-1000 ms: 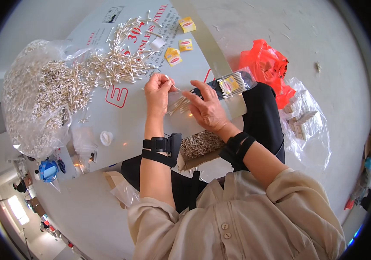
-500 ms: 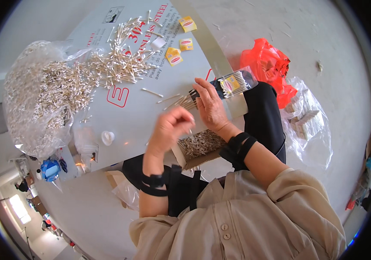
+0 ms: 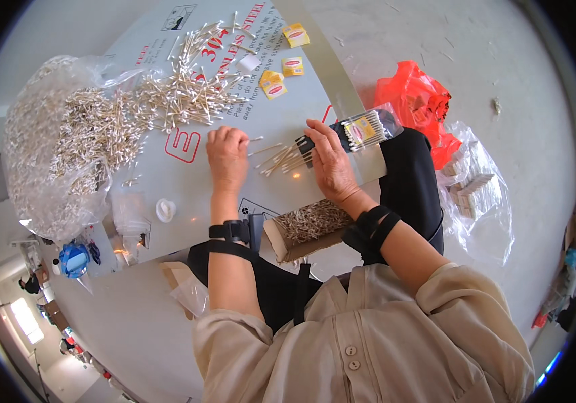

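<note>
On the metal-sheet table, my left hand [image 3: 227, 158] is closed, its fingertips pinching a cotton swab [image 3: 256, 139] whose tip sticks out to the right. My right hand [image 3: 330, 164] lies with fingers stretched out over the ends of several loose cotton swabs [image 3: 286, 160] and the edge of a dark flat piece [image 3: 340, 138]. Just beyond its fingers, a row of cotton swabs with a yellow card [image 3: 360, 130] sits in a clear bag. Below my hands, an open cardboard box [image 3: 276, 240] holds many swabs or short sticks, too small to tell.
A large clear bag of cotton swabs [image 3: 36, 154] spills a loose pile [image 3: 190, 94] across the table's left. Yellow cards [image 3: 273, 85] and a white round piece [image 3: 166, 210] lie about. On the floor at right are a red plastic bag [image 3: 412, 94] and a clear bag with white packs [image 3: 473, 185].
My left hand has moved up and away from above the box to the table and has taken a lone cotton swab. The right hand has barely shifted.
</note>
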The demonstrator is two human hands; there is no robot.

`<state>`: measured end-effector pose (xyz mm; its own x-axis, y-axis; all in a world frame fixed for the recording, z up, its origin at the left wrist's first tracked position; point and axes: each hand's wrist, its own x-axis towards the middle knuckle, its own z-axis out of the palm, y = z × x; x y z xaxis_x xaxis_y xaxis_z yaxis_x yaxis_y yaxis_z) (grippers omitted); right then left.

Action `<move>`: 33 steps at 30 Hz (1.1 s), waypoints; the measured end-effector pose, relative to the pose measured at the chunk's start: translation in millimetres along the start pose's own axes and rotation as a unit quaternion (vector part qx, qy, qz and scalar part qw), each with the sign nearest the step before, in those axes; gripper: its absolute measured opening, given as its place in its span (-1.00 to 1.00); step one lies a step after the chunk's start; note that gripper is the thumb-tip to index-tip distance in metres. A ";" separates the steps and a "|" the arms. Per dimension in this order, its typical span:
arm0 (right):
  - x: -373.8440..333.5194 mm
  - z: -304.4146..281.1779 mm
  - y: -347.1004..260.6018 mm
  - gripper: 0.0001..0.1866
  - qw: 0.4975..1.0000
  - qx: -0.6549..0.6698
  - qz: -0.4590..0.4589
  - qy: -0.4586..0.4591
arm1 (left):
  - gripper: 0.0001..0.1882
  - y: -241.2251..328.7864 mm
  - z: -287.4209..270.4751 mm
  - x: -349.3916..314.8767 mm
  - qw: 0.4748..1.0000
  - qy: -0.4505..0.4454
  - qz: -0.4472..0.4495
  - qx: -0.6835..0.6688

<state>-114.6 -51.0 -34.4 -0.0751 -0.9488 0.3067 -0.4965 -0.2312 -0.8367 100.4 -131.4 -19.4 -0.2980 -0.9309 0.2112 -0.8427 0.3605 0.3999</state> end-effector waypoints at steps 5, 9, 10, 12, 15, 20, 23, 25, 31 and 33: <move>-0.3 -1.5 3.5 -0.57 1.000 0.003 -0.003 0.009 | -0.82 46.2 17.1 -27.2 0.999 0.016 -0.012 -0.047; -0.1 -1.0 2.7 -0.58 1.000 0.011 -0.008 0.021 | -0.76 66.2 23.3 -48.9 0.996 0.070 -0.040 -0.048; 0.4 -0.2 1.2 -0.58 1.000 0.013 -0.010 0.021 | -0.77 66.8 23.9 -50.3 0.996 0.078 -0.042 -0.034; 0.4 -0.7 -0.9 -0.59 1.000 0.015 -0.011 0.019 | -0.78 65.8 25.5 -49.2 0.995 0.087 -0.043 -0.017; -0.6 -1.4 1.6 -0.59 1.000 0.013 -0.007 0.018 | -0.81 61.3 27.0 -37.2 0.994 0.098 -0.009 -0.037; -0.7 -2.7 0.2 -0.59 1.000 0.011 0.007 0.004 | -0.83 59.9 22.9 -24.1 0.996 0.059 0.061 -0.001; -0.3 -2.6 0.1 -0.59 1.000 0.013 -0.002 0.008 | -0.84 52.9 20.4 -18.1 0.994 0.072 0.018 -0.080; 0.2 -2.8 0.9 -0.59 1.000 0.010 -0.007 0.009 | -0.85 51.0 15.6 -13.8 0.998 0.058 0.007 -0.037; -1.3 -2.0 3.0 -0.60 1.000 0.016 -0.004 0.014 | -0.77 48.0 23.1 -23.1 0.999 0.018 0.007 -0.049; -1.7 -3.5 4.1 -0.61 0.999 0.035 0.010 0.020 | -0.65 65.2 30.6 -35.9 0.996 0.030 0.015 -0.078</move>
<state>-119.6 -49.6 -36.8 -0.1196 -0.9441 0.3073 -0.4325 -0.2291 -0.8721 42.4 -76.3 -28.1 -0.2916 -0.9159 0.2758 -0.7519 0.3977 0.5258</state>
